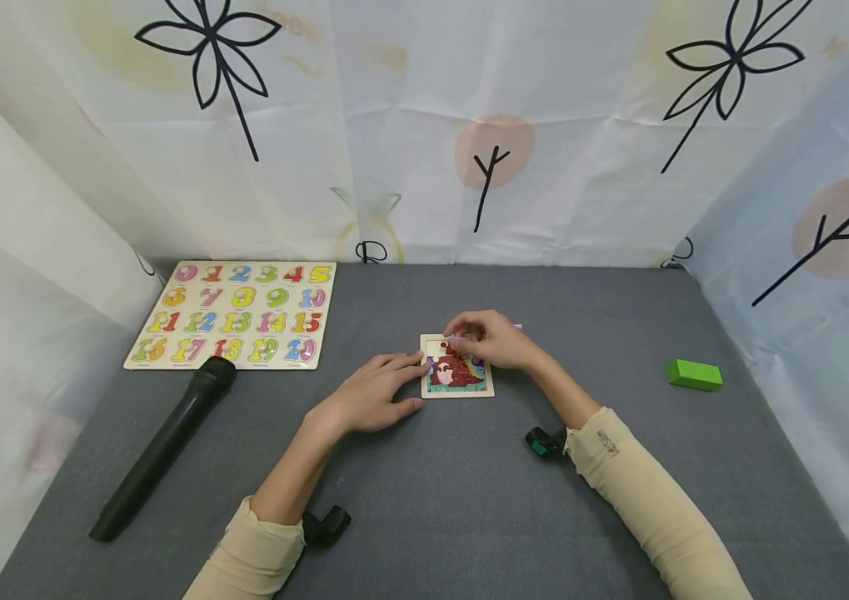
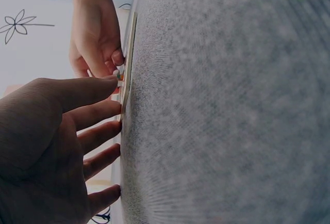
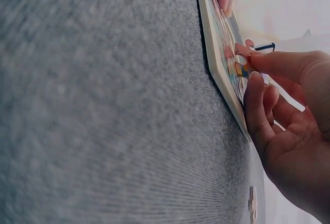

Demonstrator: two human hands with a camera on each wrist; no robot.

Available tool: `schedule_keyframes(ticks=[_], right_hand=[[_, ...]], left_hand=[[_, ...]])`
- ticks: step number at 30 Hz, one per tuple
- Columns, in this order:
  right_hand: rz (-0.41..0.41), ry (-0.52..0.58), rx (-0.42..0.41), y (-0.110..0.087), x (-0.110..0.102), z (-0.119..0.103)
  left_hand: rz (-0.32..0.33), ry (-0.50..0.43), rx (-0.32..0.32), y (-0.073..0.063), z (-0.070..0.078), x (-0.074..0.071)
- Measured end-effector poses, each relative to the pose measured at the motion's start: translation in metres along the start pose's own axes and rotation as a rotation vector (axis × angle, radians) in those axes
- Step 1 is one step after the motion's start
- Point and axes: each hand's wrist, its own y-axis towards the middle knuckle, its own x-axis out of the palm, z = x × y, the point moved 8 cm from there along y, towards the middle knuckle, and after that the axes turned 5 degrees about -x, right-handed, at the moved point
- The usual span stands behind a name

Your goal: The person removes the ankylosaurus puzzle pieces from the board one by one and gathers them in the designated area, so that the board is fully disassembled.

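Observation:
A small square jigsaw puzzle (image 1: 457, 385) with a pale wooden frame and a red-brown dinosaur-like picture lies at the middle of the table. My left hand (image 1: 375, 393) is at its left side, fingers spread and fairly straight, with fingertips touching the frame's left edge. Above the puzzle's upper part, my right hand (image 1: 495, 340) pinches a jigsaw piece (image 3: 242, 69) between thumb and fingers. That piece is tilted up from the picture in the right wrist view. Part of the puzzle's upper right is hidden under the right hand.
A number board (image 1: 229, 317) lies at the back left, with a black microphone (image 1: 162, 450) close in front of it. To the right lies a green block (image 1: 695, 375). Another loose piece (image 3: 252, 205) lies beyond my right hand. Patterned curtains (image 1: 409, 125) enclose the grey table.

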Motion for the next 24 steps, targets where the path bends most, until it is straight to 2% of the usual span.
schedule_keyframes(ticks=[12, 24], right_hand=[[0.074, 0.04, -0.025, -0.007, -0.008, 0.0], [0.075, 0.121, 0.056, -0.029, -0.038, 0.011]], left_hand=[[0.0, -0.007, -0.004, 0.0, 0.0, 0.001], [0.006, -0.004, -0.001, -0.001, 0.001, 0.0]])
